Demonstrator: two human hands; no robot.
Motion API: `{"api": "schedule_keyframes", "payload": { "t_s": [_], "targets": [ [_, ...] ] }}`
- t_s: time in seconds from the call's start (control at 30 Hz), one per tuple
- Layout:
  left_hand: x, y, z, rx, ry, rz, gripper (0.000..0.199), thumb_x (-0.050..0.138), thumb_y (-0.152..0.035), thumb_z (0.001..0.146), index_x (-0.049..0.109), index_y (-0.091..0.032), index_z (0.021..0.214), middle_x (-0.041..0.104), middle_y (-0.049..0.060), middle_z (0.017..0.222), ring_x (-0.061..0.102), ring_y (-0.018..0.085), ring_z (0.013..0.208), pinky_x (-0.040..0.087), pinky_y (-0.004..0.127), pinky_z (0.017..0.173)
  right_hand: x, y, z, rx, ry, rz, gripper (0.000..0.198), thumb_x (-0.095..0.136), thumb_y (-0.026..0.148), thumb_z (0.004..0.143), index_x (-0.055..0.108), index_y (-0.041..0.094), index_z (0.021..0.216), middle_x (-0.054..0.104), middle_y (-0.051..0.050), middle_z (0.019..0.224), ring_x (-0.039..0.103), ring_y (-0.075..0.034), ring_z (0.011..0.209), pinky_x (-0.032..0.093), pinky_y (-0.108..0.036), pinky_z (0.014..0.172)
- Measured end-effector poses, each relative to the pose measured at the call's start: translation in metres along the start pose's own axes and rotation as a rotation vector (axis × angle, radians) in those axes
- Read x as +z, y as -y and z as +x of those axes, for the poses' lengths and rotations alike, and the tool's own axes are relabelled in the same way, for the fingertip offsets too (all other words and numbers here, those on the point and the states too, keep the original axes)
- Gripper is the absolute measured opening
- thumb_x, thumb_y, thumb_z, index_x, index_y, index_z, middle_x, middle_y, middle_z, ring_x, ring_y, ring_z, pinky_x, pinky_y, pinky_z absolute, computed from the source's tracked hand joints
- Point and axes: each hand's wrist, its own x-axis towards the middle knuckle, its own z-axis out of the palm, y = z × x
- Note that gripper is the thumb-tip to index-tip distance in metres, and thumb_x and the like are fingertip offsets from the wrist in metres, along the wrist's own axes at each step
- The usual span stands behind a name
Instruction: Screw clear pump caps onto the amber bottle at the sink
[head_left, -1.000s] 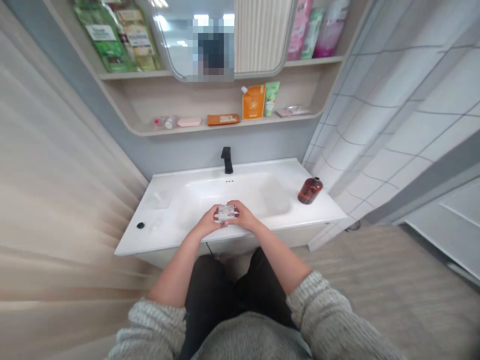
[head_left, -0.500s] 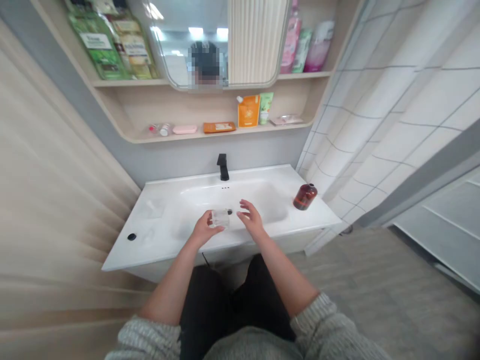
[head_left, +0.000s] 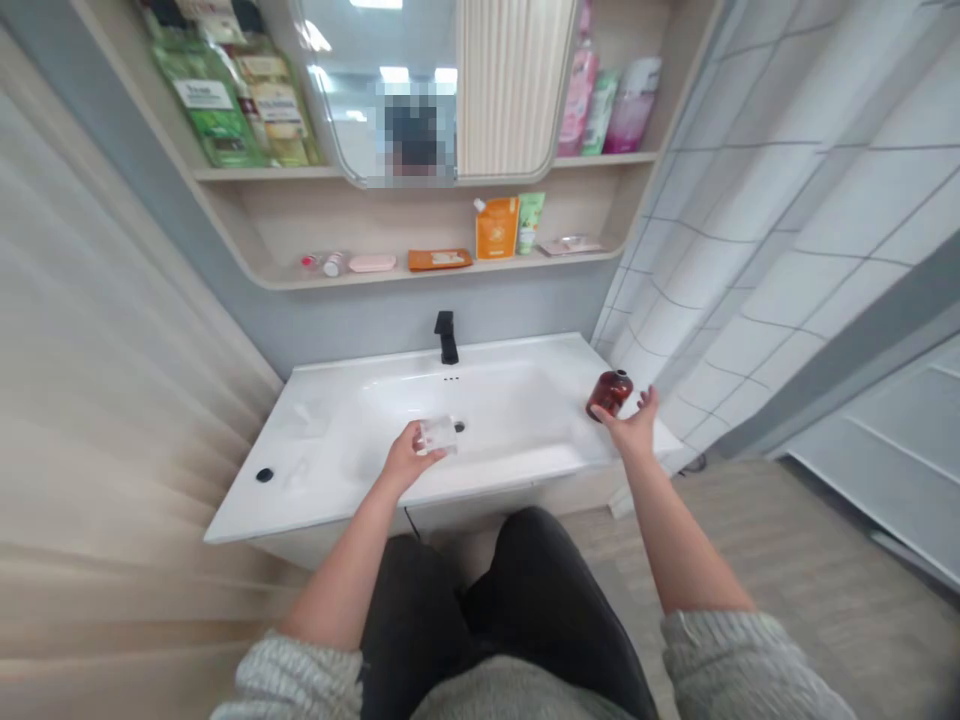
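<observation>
My left hand (head_left: 407, 460) grips a small clear cup (head_left: 438, 435) over the front of the white sink basin (head_left: 517, 400). Its fingers wrap the cup's left side and the thumb lies along the near side. On the right end of the counter stands an amber-brown bottle (head_left: 609, 394) with an uncapped-looking neck. My right hand (head_left: 632, 428) is at that bottle, thumb by its near side and the other fingers spread apart to the right. Whether the thumb touches the bottle I cannot tell.
A black faucet (head_left: 447, 338) rises behind the basin. A small round black cap (head_left: 264, 475) and faint clear items lie on the counter's left. Above, a shelf (head_left: 360, 278) holds an orange pouch (head_left: 497, 228), a green tube (head_left: 529, 222) and several small items. Large bottles flank the mirror (head_left: 390, 90).
My right hand has moved from beside the cup over the basin rightward to the amber bottle. My left hand still holds the cup in nearly the same place.
</observation>
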Motion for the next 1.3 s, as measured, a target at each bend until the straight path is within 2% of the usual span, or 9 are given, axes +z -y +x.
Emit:
{"api": "schedule_keyframes", "payload": {
  "t_s": [0.13, 0.23, 0.33, 0.47, 0.67, 0.9, 1.0, 1.13, 1.3],
  "targets": [
    [-0.001, 0.002, 0.001, 0.005, -0.005, -0.056, 0.072, 0.107, -0.044, 0.063, 0.069, -0.022, 0.12, 0.08, 0.009, 0.123, 0.079, 0.027, 0.113, 0.062, 0.047, 0.107, 0.01, -0.004, 0.015, 0.081, 0.09, 0.003, 0.139, 0.097, 0.065, 0.053, 0.036, 0.018, 0.169, 0.065, -0.025, 0.156, 0.069, -0.044, 0.139, 0.053, -0.058, 0.121],
    [-0.001, 0.005, 0.002, 0.018, -0.013, -0.118, 0.07, 0.108, -0.042, 0.063, 0.068, -0.022, 0.118, 0.079, 0.009, 0.126, 0.077, 0.027, 0.118, 0.061, 0.05, 0.113, 0.012, -0.004, 0.017, 0.128, 0.107, -0.053, 0.103, 0.094, 0.064, 0.057, 0.061, 0.02, 0.143, 0.079, -0.019, 0.13, 0.078, -0.04, 0.115, 0.06, -0.057, 0.109],
    [-0.002, 0.009, 0.003, 0.028, -0.008, -0.162, 0.067, 0.107, -0.038, 0.065, 0.069, -0.022, 0.117, 0.077, 0.01, 0.131, 0.076, 0.028, 0.124, 0.058, 0.054, 0.12, 0.018, 0.003, 0.013, 0.09, 0.093, -0.058, 0.084, 0.095, 0.062, 0.055, 0.066, 0.023, 0.124, 0.081, -0.015, 0.119, 0.078, -0.039, 0.109, 0.061, -0.057, 0.105],
    [-0.004, 0.013, 0.005, 0.035, -0.027, -0.181, 0.068, 0.107, -0.036, 0.065, 0.07, -0.022, 0.12, 0.076, 0.011, 0.132, 0.074, 0.029, 0.127, 0.058, 0.055, 0.12, 0.039, 0.025, -0.008, 0.038, 0.168, 0.11, 0.085, 0.097, 0.059, 0.055, 0.061, 0.024, 0.125, 0.08, -0.013, 0.118, 0.078, -0.035, 0.104, 0.063, -0.055, 0.101],
    [-0.005, 0.019, 0.007, 0.032, -0.057, -0.189, 0.067, 0.107, -0.034, 0.065, 0.07, -0.023, 0.12, 0.076, 0.011, 0.132, 0.076, 0.031, 0.125, 0.059, 0.055, 0.117, 0.09, 0.069, -0.064, -0.017, 0.47, 0.271, 0.085, 0.097, 0.049, 0.055, 0.057, 0.027, 0.126, 0.078, -0.006, 0.113, 0.078, -0.032, 0.103, 0.064, -0.051, 0.102],
    [-0.006, 0.011, 0.006, 0.05, -0.061, -0.243, 0.07, 0.105, -0.034, 0.065, 0.07, -0.023, 0.124, 0.076, 0.01, 0.132, 0.075, 0.031, 0.126, 0.058, 0.054, 0.119, 0.139, 0.119, -0.126, 0.022, 0.821, 0.322, 0.073, 0.092, 0.038, 0.059, 0.067, 0.024, 0.126, 0.082, -0.006, 0.113, 0.078, -0.031, 0.102, 0.063, -0.047, 0.099],
    [-0.006, 0.006, 0.005, 0.039, -0.064, -0.281, 0.073, 0.106, -0.034, 0.063, 0.068, -0.024, 0.125, 0.076, 0.009, 0.129, 0.076, 0.031, 0.123, 0.059, 0.053, 0.117, 0.155, 0.13, -0.136, -0.001, 0.872, 0.338, 0.072, 0.093, 0.036, 0.059, 0.07, 0.023, 0.126, 0.083, -0.006, 0.114, 0.077, -0.031, 0.103, 0.062, -0.047, 0.1],
    [-0.007, 0.0, 0.004, 0.015, -0.041, -0.307, 0.078, 0.105, -0.044, 0.067, 0.063, -0.025, 0.13, 0.073, 0.012, 0.142, 0.078, 0.032, 0.125, 0.064, 0.052, 0.11, 0.173, 0.137, -0.143, -0.062, 0.938, 0.322, 0.075, 0.095, 0.032, 0.061, 0.069, 0.024, 0.13, 0.084, -0.005, 0.117, 0.077, -0.031, 0.104, 0.061, -0.048, 0.101],
    [-0.007, -0.003, 0.004, 0.005, -0.03, -0.268, 0.079, 0.104, -0.049, 0.068, 0.063, -0.026, 0.132, 0.072, 0.013, 0.144, 0.079, 0.032, 0.123, 0.065, 0.05, 0.106, 0.181, 0.135, -0.153, -0.146, 0.931, 0.245, 0.075, 0.096, 0.026, 0.06, 0.07, 0.026, 0.13, 0.083, -0.006, 0.124, 0.078, -0.033, 0.111, 0.061, -0.049, 0.105]
  ]
}}
